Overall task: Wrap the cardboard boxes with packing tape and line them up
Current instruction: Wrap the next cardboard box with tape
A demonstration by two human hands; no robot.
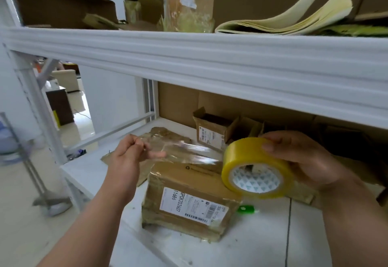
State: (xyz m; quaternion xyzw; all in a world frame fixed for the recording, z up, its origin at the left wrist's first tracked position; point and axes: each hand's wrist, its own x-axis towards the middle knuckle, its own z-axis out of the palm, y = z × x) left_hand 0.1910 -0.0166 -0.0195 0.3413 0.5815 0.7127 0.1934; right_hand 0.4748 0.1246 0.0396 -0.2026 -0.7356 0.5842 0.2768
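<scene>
A white shelf (210, 250) carries the work, with a thick white beam (210, 65) crossing above it. On the shelf lies a taped box (186, 201), label up, below and between the two hands. Behind it, against the cardboard back wall, an open box (212, 130) stands with its flaps up. The right hand (302, 157) grips a yellow tape roll (257, 168), fingers curled over its top, holding it just above the taped box's right end. A clear strip (180, 151) runs from the roll leftward over the box to the left hand (130, 151), whose thumb and fingers pinch its free end. A small green thing (246, 209) lies just right of the taped box
</scene>
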